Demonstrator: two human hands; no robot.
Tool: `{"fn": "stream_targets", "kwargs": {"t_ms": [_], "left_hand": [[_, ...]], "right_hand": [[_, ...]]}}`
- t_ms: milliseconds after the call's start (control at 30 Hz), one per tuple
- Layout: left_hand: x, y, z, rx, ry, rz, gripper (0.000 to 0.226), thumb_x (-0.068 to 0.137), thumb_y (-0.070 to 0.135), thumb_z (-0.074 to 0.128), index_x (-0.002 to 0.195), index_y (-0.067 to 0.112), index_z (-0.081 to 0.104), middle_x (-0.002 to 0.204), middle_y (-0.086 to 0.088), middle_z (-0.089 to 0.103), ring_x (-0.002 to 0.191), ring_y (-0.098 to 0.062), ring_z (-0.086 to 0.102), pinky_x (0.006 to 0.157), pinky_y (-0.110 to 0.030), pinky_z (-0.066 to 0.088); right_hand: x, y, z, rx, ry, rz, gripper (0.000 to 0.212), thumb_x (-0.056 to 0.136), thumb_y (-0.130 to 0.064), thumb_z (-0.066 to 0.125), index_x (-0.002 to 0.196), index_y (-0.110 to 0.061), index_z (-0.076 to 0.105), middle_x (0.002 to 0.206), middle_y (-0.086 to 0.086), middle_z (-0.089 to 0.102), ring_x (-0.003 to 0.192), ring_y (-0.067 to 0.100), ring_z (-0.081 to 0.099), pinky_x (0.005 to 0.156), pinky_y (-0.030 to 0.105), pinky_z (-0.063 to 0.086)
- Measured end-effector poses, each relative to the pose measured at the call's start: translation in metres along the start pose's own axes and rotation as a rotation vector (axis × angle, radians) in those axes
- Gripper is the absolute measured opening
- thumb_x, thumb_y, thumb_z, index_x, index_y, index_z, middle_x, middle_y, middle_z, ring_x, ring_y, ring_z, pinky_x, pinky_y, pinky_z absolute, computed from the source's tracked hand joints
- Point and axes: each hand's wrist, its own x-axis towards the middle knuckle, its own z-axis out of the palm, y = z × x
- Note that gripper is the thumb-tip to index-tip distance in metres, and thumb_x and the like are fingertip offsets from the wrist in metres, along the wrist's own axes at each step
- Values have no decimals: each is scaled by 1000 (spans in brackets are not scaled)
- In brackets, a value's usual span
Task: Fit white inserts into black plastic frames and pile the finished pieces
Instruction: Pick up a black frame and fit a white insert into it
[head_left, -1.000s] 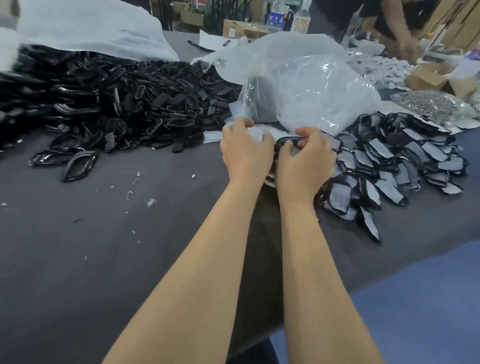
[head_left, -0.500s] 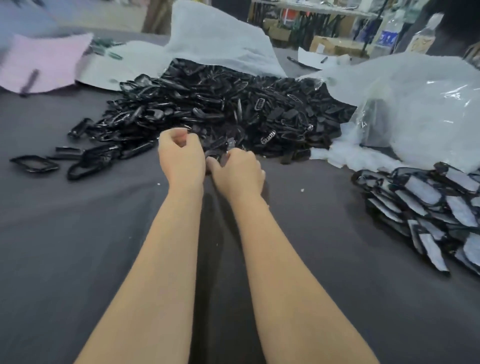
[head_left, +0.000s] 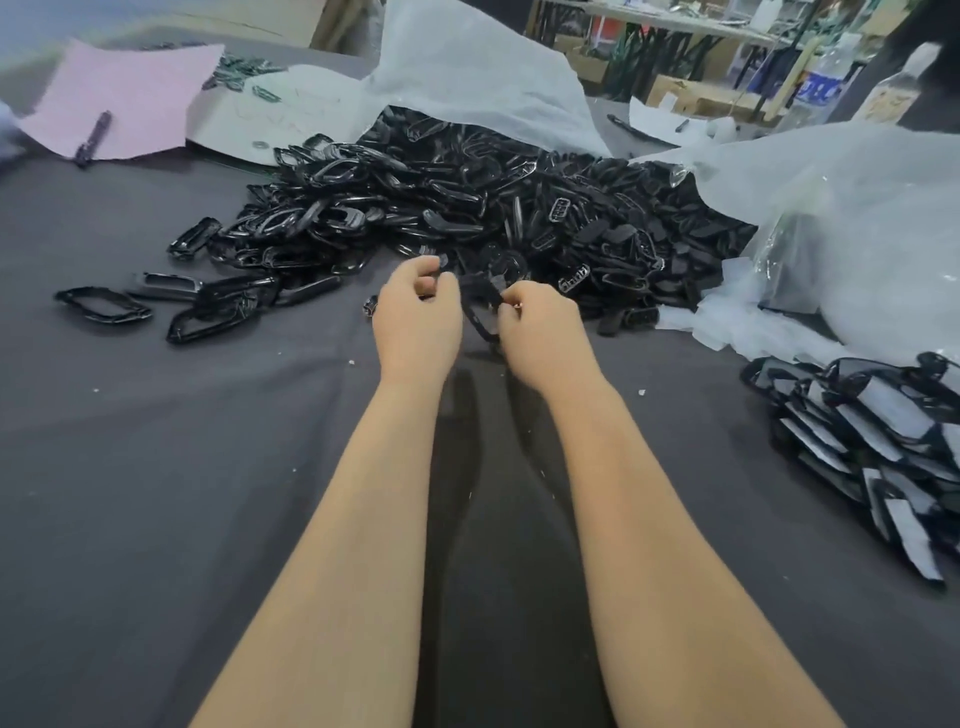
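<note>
A big heap of black plastic frames (head_left: 467, 208) covers the far middle of the dark table (head_left: 156, 493). Both my hands hover at its near edge. My left hand (head_left: 415, 325) has its fingers curled and my right hand (head_left: 540, 332) pinches; between them they hold one black frame (head_left: 480, 306) that hangs just above the cloth. A pile of finished pieces (head_left: 878, 441), black frames with white inserts, lies at the right edge. Loose white inserts (head_left: 727, 322) lie by the clear bag.
A clear plastic bag (head_left: 841, 223) and white foam sheet (head_left: 467, 67) stand behind the heap. A pink paper (head_left: 130, 93) with a pen (head_left: 93, 137) lies far left. Several stray frames (head_left: 104, 306) lie on the left. Bottles and boxes stand at the back right.
My hands left the finished pile on the right, moved left to the black heap and took up a single frame, now drawn slightly apart with it between them.
</note>
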Motion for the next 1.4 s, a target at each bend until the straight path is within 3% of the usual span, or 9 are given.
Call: {"fn": "stream_targets", "kwargs": {"t_ms": [67, 200, 333, 500, 600, 733, 1000, 1233, 1400], "left_hand": [[-3, 2, 5, 61, -121, 46, 17, 96, 25, 55, 108, 18, 65, 96, 0, 67, 91, -18, 62, 93, -35, 49], [1, 1, 10, 194, -82, 68, 14, 95, 21, 54, 87, 17, 64, 82, 0, 67, 78, -15, 60, 76, -27, 47], [2, 0, 9, 1, -67, -64, 17, 97, 22, 54, 93, 8, 62, 75, 1, 61, 49, -2, 62, 75, -42, 59], [7, -2, 3, -46, -11, -120, 21, 97, 13, 53, 76, 18, 57, 74, 0, 65, 54, -2, 66, 51, -21, 52], [10, 0, -2, -251, 145, -180, 18, 99, 12, 46, 83, 17, 51, 74, 2, 60, 43, 2, 59, 40, -15, 40], [6, 6, 1, -422, 211, -158, 7, 99, 9, 47, 94, 11, 50, 77, 1, 57, 41, 3, 53, 43, -14, 43], [-6, 8, 9, -435, 88, -128, 18, 98, 0, 44, 107, 13, 53, 82, -1, 60, 58, -3, 59, 61, -17, 53], [-19, 9, 22, -386, 6, -135, 24, 96, -3, 42, 100, 18, 53, 80, 0, 61, 54, -1, 58, 72, -25, 57], [-34, 5, 37, -252, -129, -89, 22, 96, 4, 47, 92, 24, 55, 77, 2, 64, 56, -4, 60, 68, -29, 56]], "right_hand": [[0, 10, -6, 29, 8, -89, 26, 97, -13, 46, 116, -10, 65, 116, 9, 66, 107, 25, 57, 82, 23, 37], [7, 14, -8, 292, 157, -83, 17, 94, -11, 53, 101, -11, 69, 84, -3, 63, 78, 13, 59, 70, 17, 42], [10, 12, 3, 442, 248, -5, 10, 94, -9, 55, 93, -10, 65, 72, -8, 59, 55, 5, 57, 63, 21, 50], [18, 13, 12, 677, 351, 119, 9, 94, -19, 57, 90, -12, 62, 79, -2, 63, 73, 16, 63, 71, 22, 51], [20, 20, 16, 331, 390, 75, 20, 95, -17, 52, 109, -12, 65, 100, 0, 64, 98, 22, 57, 74, 15, 37], [24, 13, 31, -114, 169, 62, 44, 92, -37, 59, 132, -19, 53, 134, 6, 46, 120, 28, 41, 98, 34, 34], [28, 13, 27, -11, 237, 75, 29, 94, -6, 46, 121, -8, 58, 122, 12, 55, 107, 27, 54, 85, 31, 39], [14, 39, -7, 556, 439, 193, 23, 91, 3, 41, 99, -7, 61, 86, 8, 65, 73, 19, 67, 80, 32, 54], [-3, 57, -30, 948, 326, 176, 22, 90, 4, 55, 83, -14, 65, 70, 0, 60, 52, -1, 58, 60, 15, 52]]}}
